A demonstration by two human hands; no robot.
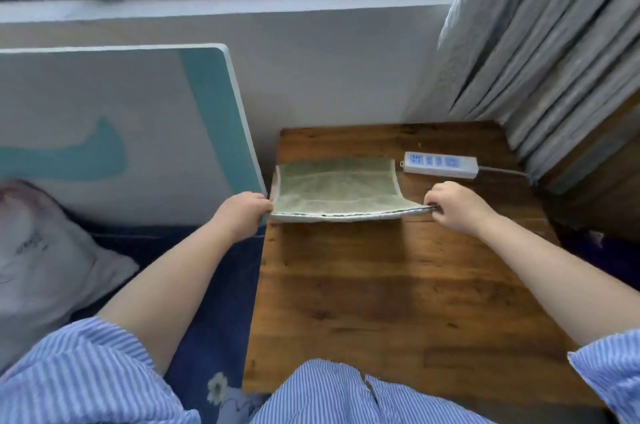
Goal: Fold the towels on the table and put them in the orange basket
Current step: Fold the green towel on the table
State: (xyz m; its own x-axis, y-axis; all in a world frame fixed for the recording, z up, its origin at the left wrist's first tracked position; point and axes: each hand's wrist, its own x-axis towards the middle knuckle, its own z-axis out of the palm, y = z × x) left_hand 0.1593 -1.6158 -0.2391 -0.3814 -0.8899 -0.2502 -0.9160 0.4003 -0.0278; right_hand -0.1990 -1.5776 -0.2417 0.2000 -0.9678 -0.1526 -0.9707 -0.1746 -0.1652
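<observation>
A pale green towel (336,186) with a white border is stretched flat above the far part of the wooden table (398,285). My left hand (242,212) pinches its near left corner at the table's left edge. My right hand (453,205) pinches the near right corner. The towel's near edge shows doubled layers and is lifted slightly off the wood, while its far edge lies near the table top. No orange basket is in view.
A white power strip (440,164) with a cable lies just beyond the towel on the right. A grey curtain (554,59) hangs at the right, and a white and teal board (121,132) leans on the wall at the left. A pillow (41,257) lies at the left.
</observation>
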